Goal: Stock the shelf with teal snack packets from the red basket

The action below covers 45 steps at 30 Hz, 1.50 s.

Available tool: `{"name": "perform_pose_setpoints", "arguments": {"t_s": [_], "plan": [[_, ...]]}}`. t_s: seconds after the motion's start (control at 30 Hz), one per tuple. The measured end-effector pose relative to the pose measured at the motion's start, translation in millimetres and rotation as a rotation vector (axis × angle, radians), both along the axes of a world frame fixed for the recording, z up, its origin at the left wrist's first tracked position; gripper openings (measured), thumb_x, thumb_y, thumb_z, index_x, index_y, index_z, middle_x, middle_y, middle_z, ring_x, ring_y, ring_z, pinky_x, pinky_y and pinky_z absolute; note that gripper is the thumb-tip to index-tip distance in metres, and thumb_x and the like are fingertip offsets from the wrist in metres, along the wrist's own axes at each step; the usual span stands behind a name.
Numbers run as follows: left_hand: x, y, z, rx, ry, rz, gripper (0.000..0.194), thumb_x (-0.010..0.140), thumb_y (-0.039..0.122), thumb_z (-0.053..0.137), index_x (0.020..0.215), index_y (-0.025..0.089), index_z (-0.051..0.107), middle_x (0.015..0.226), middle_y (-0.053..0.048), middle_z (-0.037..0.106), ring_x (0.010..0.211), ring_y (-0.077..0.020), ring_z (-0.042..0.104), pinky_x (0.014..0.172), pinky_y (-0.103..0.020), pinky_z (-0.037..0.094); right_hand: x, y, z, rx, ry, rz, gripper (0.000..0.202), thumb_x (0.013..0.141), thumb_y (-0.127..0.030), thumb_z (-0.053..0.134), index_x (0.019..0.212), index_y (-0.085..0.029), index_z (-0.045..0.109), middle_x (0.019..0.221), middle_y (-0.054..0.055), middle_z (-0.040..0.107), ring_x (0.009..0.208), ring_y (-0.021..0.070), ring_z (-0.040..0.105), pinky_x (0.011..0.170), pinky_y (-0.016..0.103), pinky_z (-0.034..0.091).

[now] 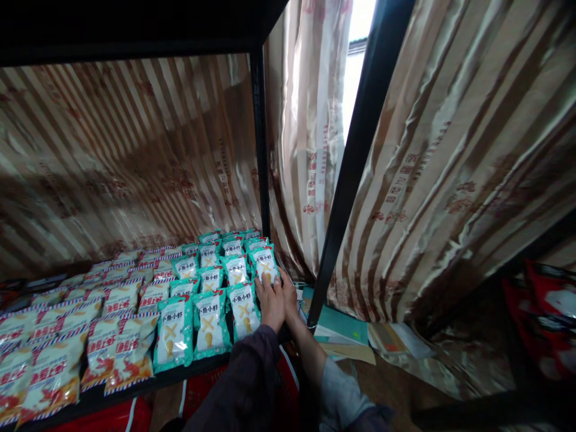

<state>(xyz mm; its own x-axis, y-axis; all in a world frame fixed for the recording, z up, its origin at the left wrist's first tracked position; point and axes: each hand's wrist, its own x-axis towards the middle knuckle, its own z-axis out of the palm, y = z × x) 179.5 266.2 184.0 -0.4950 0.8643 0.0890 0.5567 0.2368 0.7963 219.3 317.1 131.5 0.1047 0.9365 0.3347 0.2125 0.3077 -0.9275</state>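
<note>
A teal-and-white snack bag (264, 259) stands upright at the right end of a shelf, at the side of several rows of like bags. My left hand (270, 301) grips its lower front, with the thumb and fingers bent against the packet. On the bag's right side is my right hand (289, 293), its fingers curled around the edge and partly hidden. Just left of my hands stands another teal bag (243, 309) in the front row. More of the same bags (207, 324) stand to its left.
Orange-and-white snack bags (130, 348) fill the shelf's left part. Black posts (260, 144) rise behind and to the right (348, 162). Striped curtains (135, 156) hang behind. Red packages (193, 390) lie below the shelf; folders and papers (342, 327) lie right of it.
</note>
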Motion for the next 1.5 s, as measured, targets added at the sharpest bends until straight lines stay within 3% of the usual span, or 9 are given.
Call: {"name": "perform_pose_setpoints", "arguments": {"t_s": [0.27,0.43,0.6,0.83,1.3,1.5], "plan": [[0.6,-3.2,6.8,0.015,-0.02,-0.089,0.042,0.086,0.025,0.035,0.126,0.015,0.044,0.139,-0.014,0.039,0.136,-0.026,0.02,0.111,-0.042,0.015,-0.3,0.6,-2.5,0.004,-0.043,-0.026,0.047,0.079,-0.03,0.038,0.121,-0.017,0.054,0.115,0.009,0.063,0.108,0.0211,0.055,0.098,0.037,0.039],[-2.5,-4.8,5.2,0.024,-0.046,-0.048,0.052,0.088,0.033,0.032,0.131,0.004,0.036,0.141,-0.021,0.032,0.136,-0.0266,0.02,0.111,-0.039,0.018,-0.3,1.9,-3.9,0.025,-0.065,-0.015,0.048,0.079,-0.028,0.038,0.124,-0.017,0.052,0.115,0.008,0.063,0.109,0.02,0.054,0.098,0.035,0.04],[-2.3,-5.0,7.0,0.054,-0.041,-0.065,0.045,0.086,0.028,0.036,0.128,0.013,0.04,0.136,-0.016,0.042,0.134,-0.0264,0.026,0.11,-0.041,0.02,0.5,2.7,-3.7,0.044,-0.122,-0.006,0.046,0.078,-0.027,0.038,0.12,-0.018,0.056,0.113,0.009,0.064,0.106,0.0208,0.055,0.097,0.037,0.039],[0.2,-4.1,6.0,-0.005,-0.044,-0.006,0.053,0.088,0.033,0.032,0.13,0.001,0.035,0.142,-0.023,0.029,0.136,-0.0258,0.019,0.111,-0.039,0.018,0.6,-0.5,-4.0,0.068,-0.079,0.001,0.044,0.078,-0.029,0.04,0.117,-0.018,0.059,0.113,0.008,0.063,0.105,0.0208,0.055,0.097,0.037,0.039],[-6.9,2.7,-9.0,0.032,-0.038,-0.016,0.055,0.087,0.04,0.033,0.129,0.004,0.038,0.143,-0.022,0.029,0.135,-0.0271,0.022,0.11,-0.039,0.022,-3.0,2.2,-7.1,0.083,-0.147,-0.04,0.044,0.08,-0.027,0.037,0.118,-0.018,0.058,0.114,0.009,0.062,0.107,0.0214,0.053,0.097,0.038,0.038],[-7.9,0.7,-7.4,0.083,-0.033,-0.038,0.047,0.085,0.038,0.037,0.124,0.013,0.046,0.138,-0.016,0.04,0.134,-0.0275,0.026,0.109,-0.044,0.021,-4.4,1.9,-7.0,0.106,-0.156,-0.051,0.044,0.08,-0.027,0.036,0.117,-0.018,0.059,0.114,0.008,0.062,0.109,0.0213,0.051,0.098,0.037,0.037]]}}
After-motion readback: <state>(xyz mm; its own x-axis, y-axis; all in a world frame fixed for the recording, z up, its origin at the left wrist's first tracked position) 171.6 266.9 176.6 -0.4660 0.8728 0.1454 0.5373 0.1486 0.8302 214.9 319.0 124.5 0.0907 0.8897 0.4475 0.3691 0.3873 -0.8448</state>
